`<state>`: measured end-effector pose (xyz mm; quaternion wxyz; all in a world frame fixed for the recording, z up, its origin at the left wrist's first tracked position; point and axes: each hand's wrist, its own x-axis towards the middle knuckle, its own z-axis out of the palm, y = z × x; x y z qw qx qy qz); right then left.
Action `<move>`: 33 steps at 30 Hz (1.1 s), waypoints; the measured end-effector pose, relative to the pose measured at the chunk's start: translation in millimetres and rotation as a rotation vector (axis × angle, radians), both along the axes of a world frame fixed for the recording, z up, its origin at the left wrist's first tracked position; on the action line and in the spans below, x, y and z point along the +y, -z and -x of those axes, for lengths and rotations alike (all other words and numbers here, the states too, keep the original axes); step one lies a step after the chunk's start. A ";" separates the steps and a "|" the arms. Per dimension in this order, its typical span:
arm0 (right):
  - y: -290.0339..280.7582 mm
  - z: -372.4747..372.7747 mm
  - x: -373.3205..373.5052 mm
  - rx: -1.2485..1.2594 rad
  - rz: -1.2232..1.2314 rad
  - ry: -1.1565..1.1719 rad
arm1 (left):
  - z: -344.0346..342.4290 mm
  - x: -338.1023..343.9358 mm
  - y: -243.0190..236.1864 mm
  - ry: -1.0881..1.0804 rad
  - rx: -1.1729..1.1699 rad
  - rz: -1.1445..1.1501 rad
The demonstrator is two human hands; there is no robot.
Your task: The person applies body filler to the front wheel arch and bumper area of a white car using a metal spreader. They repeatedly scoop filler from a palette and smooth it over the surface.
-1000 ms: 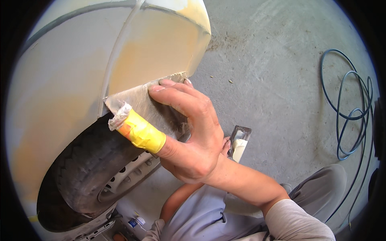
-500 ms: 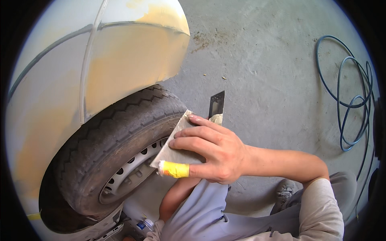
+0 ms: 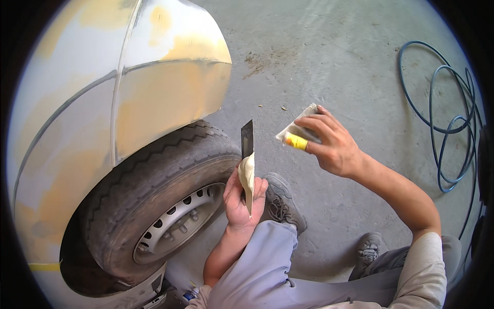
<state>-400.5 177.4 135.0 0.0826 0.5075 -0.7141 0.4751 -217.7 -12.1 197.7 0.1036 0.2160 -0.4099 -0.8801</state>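
My left hand point(image 3: 236, 208) is closed round a dark, flat putty knife point(image 3: 247, 139), held with its blade pointing away from me, beside the tyre. A thick lump of cream-coloured putty point(image 3: 247, 171) sits on the knife, and part of the tool below it is edge-on. To the right and farther off, my right hand point(image 3: 337, 149) grips a thin, greyish spreader point(image 3: 302, 126) between thumb and fingers. Yellow tape wraps that hand's thumb. The spreader and the putty knife are apart.
Left of my hands are a car's body panel point(image 3: 164, 98), patched in white and yellowish filler, and its tyre point(image 3: 164, 165) with a steel wheel point(image 3: 177, 221). A coiled dark blue hose point(image 3: 435, 129) lies on the concrete floor at right. My shoes point(image 3: 283, 201) rest below.
My right hand has moved right and away from my left hand, taking the spreader with it. My left hand, the putty and the knife, mostly covered before, now show.
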 end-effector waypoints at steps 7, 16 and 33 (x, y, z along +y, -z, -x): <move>-41.0 15.0 -79.9 -0.361 0.510 0.315 | -31.8 -11.5 56.1 0.011 -0.143 -0.159; -59.8 12.7 -147.8 -0.356 0.799 0.403 | -72.1 -12.0 83.5 -0.029 -0.306 -0.116; -55.4 -90.2 -133.0 -0.302 0.608 0.212 | -104.9 -17.2 119.7 0.043 -0.421 0.478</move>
